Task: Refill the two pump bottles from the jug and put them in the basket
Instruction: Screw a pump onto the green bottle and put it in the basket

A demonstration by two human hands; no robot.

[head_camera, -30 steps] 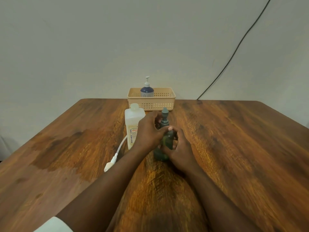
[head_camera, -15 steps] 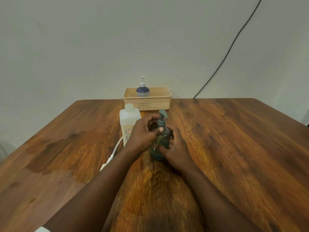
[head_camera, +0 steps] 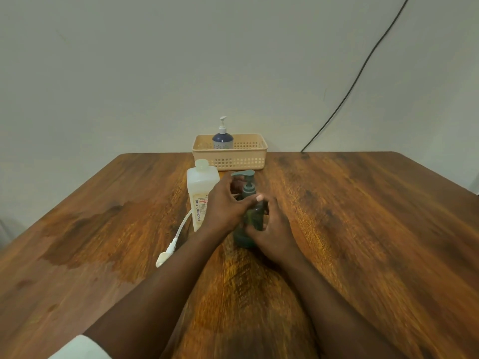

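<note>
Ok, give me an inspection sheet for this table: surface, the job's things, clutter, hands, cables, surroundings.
Surface: wooden table, darker patch at left.
Job's things: green pump bottle upright on the table, pump on; blue pump bottle upright in the basket; white jug capped, left of the green bottle.
Clutter: white pump with tube lying by the jug.
Hands: left hand at the green bottle's collar; right hand wrapped around its body.
Cables: black cable down the wall.
Surroundings: plain wall.
</note>
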